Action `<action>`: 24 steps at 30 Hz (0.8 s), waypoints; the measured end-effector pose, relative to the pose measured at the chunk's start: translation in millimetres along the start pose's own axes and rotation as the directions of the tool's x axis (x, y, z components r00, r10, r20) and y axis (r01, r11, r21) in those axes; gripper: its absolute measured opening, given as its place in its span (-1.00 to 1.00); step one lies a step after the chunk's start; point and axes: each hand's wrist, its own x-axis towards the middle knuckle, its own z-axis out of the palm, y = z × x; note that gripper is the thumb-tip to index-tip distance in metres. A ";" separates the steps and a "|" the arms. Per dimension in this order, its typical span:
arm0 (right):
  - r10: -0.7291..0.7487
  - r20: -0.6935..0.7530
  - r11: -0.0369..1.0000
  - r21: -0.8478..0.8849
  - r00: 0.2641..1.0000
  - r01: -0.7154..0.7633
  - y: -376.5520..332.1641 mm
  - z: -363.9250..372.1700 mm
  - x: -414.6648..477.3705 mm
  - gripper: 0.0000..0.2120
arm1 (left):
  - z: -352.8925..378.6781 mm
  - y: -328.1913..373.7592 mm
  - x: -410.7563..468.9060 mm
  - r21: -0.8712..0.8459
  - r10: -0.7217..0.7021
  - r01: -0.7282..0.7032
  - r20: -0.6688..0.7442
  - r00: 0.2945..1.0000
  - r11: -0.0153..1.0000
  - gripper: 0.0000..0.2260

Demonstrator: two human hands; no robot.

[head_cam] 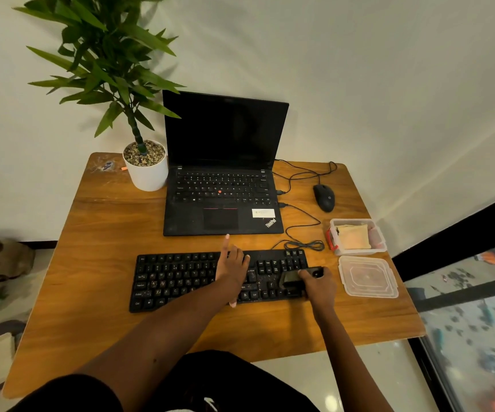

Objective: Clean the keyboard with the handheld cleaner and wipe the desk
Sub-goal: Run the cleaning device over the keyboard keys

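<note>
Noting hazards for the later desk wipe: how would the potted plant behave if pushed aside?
The potted plant is likely heavy for its size: its pot is filled with pebbles. It may tip if pushed high, since the stem rises far above the narrow pot. Pushed low, it would likely slide on the smooth desk.

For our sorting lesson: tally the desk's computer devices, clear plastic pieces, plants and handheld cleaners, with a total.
Computer devices: 3 (laptop, keyboard, mouse)
Clear plastic pieces: 2 (tub, lid)
Plants: 1 (potted plant)
Handheld cleaners: 1 (handheld cleaner)
Total: 7
</note>
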 end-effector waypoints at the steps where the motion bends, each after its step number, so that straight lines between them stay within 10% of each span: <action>1: -0.003 0.023 1.000 -0.022 1.000 0.004 -0.3 3.5 -2.0 -0.81 | 0.2 -0.2 -0.1 0.001 0.000 0.000 0.002 1.000 1.000 0.12; 24: 0.122 0.109 0.989 0.071 0.987 -0.130 -17.4 6.5 12.7 -0.81 | -0.2 -0.8 0.1 -0.014 -0.003 0.003 0.019 1.000 1.000 0.12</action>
